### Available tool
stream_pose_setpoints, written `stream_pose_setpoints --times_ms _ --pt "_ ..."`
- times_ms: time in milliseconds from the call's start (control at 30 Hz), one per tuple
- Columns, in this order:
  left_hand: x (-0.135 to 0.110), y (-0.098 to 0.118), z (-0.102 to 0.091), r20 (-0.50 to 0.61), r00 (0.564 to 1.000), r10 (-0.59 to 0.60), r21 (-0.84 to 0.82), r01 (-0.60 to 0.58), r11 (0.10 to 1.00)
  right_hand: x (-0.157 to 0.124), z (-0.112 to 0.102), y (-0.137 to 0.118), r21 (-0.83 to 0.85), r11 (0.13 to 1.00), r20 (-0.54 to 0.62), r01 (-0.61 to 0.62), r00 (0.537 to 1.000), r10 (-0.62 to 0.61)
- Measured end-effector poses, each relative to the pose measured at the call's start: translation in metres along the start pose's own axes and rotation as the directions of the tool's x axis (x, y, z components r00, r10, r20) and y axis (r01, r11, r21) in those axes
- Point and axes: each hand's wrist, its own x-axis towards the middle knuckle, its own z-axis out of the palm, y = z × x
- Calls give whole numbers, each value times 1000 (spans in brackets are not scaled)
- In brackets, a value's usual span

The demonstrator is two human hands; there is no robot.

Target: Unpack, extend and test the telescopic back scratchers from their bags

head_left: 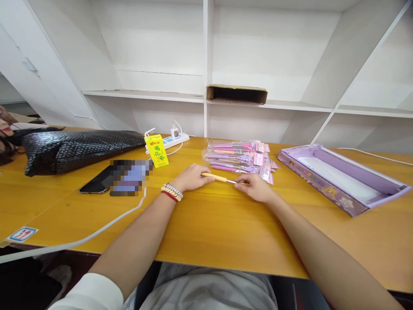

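Between my two hands lies a slim back scratcher (217, 177) with a pale yellow handle and a silver metal shaft. My left hand (193, 177) is closed on the handle end. At the other end, my right hand (253, 187) pinches the metal shaft, and its fingers hide the tip. Just behind my hands, several similar back scratchers (237, 157) in pink and purple lie in clear plastic sleeves with pink cards. Both forearms rest low over the wooden table (226, 232).
An open purple box (322, 181) stands at the right. To the left are a yellow drink carton (157, 151), a power strip (176, 140), a phone (97, 178), a black bubble-wrap parcel (84, 148) and a white cable (106, 228). A cardboard box (237, 94) sits on the shelf.
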Motion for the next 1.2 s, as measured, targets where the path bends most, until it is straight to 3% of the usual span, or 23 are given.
stream_pose_setpoints --times_ms 233,333,933,1067,1200 --pt "1 13 4 63 994 -88 354 60 933 -4 2 -7 -129 990 -8 60 998 -61" --pt "2 16 7 59 993 -105 432 69 899 -6 3 -12 -112 990 18 81 997 -79" --pt "3 17 6 35 995 -89 461 63 885 -6 13 -21 10 999 26 -34 999 34" --pt "6 12 8 -32 992 -120 443 122 888 -5 9 -25 164 975 148 -153 981 129" --pt "8 2 10 -138 979 -148 390 191 901 -4 4 -25 471 828 370 -305 920 129"
